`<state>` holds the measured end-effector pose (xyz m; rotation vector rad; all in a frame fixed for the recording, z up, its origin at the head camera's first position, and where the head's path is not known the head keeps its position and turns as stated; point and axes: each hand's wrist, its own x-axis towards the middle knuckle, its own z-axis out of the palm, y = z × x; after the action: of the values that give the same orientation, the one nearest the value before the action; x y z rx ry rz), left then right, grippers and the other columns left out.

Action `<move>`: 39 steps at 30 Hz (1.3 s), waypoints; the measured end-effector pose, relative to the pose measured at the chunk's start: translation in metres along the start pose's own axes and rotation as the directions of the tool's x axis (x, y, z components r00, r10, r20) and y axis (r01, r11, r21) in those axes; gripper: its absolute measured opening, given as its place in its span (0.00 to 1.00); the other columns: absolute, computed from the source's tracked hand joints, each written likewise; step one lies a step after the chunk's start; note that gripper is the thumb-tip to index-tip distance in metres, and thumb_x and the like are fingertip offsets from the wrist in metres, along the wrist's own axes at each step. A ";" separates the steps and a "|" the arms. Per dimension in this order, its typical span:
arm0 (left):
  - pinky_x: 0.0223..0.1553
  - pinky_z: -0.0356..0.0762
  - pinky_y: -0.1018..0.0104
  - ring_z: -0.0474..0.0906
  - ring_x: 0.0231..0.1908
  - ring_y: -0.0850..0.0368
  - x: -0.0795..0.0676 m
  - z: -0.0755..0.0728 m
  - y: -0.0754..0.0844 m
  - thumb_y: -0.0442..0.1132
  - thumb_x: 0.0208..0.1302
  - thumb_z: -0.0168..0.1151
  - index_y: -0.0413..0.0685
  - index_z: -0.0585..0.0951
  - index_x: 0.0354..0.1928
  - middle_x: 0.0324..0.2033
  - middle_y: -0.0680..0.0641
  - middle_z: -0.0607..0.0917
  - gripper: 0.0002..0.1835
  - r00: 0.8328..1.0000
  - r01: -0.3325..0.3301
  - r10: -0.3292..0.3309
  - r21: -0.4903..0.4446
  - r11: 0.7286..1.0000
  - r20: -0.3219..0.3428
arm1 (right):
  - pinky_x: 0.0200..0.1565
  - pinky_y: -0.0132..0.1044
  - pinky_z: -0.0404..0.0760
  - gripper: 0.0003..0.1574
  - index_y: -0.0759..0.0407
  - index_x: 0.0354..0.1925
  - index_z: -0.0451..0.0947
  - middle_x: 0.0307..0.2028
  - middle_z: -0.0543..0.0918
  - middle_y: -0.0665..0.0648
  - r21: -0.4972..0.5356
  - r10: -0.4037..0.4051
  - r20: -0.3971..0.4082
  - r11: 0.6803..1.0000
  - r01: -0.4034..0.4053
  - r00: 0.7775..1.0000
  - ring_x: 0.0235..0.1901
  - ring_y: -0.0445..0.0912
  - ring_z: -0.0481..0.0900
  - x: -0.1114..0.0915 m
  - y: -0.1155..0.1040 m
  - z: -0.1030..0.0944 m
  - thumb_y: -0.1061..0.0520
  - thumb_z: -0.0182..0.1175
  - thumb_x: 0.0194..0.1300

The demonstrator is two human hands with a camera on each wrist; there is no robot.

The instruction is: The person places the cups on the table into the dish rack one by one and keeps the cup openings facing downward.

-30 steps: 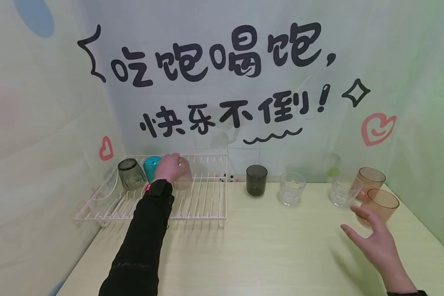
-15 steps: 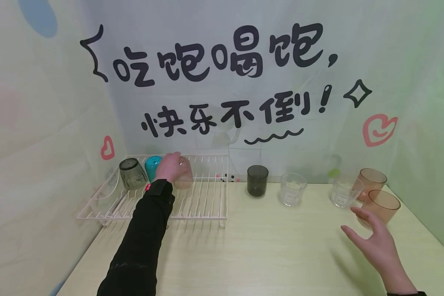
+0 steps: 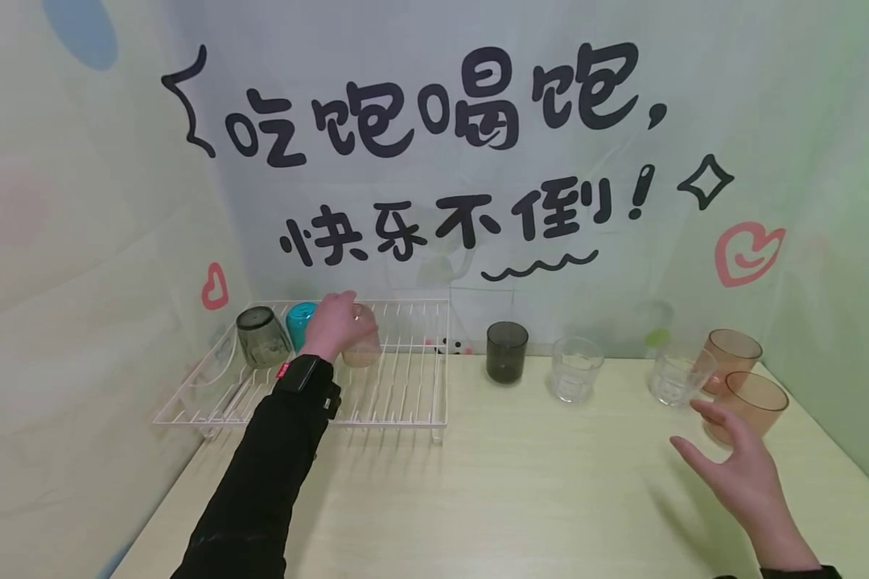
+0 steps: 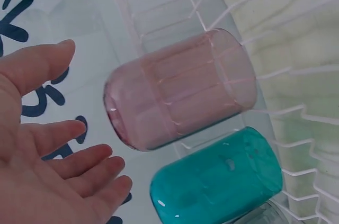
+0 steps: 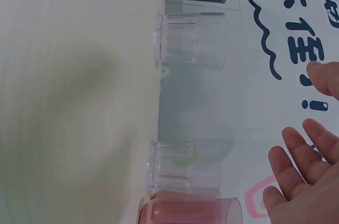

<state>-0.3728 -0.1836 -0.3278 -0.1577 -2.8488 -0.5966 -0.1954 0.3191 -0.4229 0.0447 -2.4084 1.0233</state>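
My left hand [image 3: 335,328] hovers by an upside-down pinkish glass [image 3: 364,347] on the white wire rack [image 3: 391,424]. In the left wrist view, its fingers are spread and a gap separates them from the base of this glass [image 4: 183,89]. A teal glass [image 3: 299,324] stands just left of it, partly hidden by the hand in the head view. Further left is a smoky grey glass [image 3: 263,342], also inverted. My right hand [image 3: 746,478] is held over the table at the right, fingers apart and holding nothing, nearest the front amber glass [image 3: 756,396].
Along the table's back edge, right of the rack, stand a dark glass [image 3: 507,354] and a clear glass [image 3: 574,371]. Another clear glass [image 3: 672,378] stands beside a second amber glass [image 3: 737,347]. A printed cloth [image 3: 405,48] hangs close behind, with fabric walls at both sides.
My left hand has risen slightly from the pinkish glass, which stays on the rack. My right hand keeps nearly the same place. The head view has shifted a little.
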 end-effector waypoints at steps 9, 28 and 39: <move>0.59 0.62 0.49 0.62 0.59 0.40 -0.013 -0.008 0.010 0.55 0.53 0.61 0.38 0.63 0.65 0.58 0.36 0.70 0.41 0.999 -0.035 0.036 -0.034 0.999 0.016 | 0.48 0.61 0.63 0.40 0.60 0.61 0.66 0.57 0.70 0.67 -0.053 -0.034 0.001 0.998 0.034 0.999 0.57 0.49 0.63 0.006 0.002 0.000 0.51 0.66 0.52; 0.61 0.58 0.48 0.61 0.61 0.40 -0.034 -0.020 0.030 0.55 0.49 0.64 0.38 0.72 0.55 0.60 0.36 0.69 0.35 0.994 -0.096 0.097 -0.013 0.995 0.057 | 0.45 0.64 0.64 0.40 0.64 0.60 0.66 0.56 0.70 0.70 -0.093 -0.080 0.011 0.992 0.081 0.997 0.51 0.66 0.66 0.012 0.007 0.001 0.52 0.67 0.51; 0.60 0.61 0.48 0.61 0.60 0.43 -0.053 -0.023 0.044 0.56 0.47 0.66 0.40 0.64 0.65 0.60 0.39 0.69 0.45 0.982 -0.170 0.169 0.007 0.985 0.086 | 0.50 0.66 0.62 0.39 0.67 0.57 0.68 0.56 0.70 0.72 -0.108 -0.159 -0.006 0.982 0.158 0.987 0.56 0.67 0.63 0.021 0.013 -0.002 0.55 0.68 0.48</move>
<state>-0.3106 -0.1563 -0.3032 -0.4285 -2.8809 -0.5464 -0.2159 0.3332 -0.4206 0.1872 -2.3992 0.8181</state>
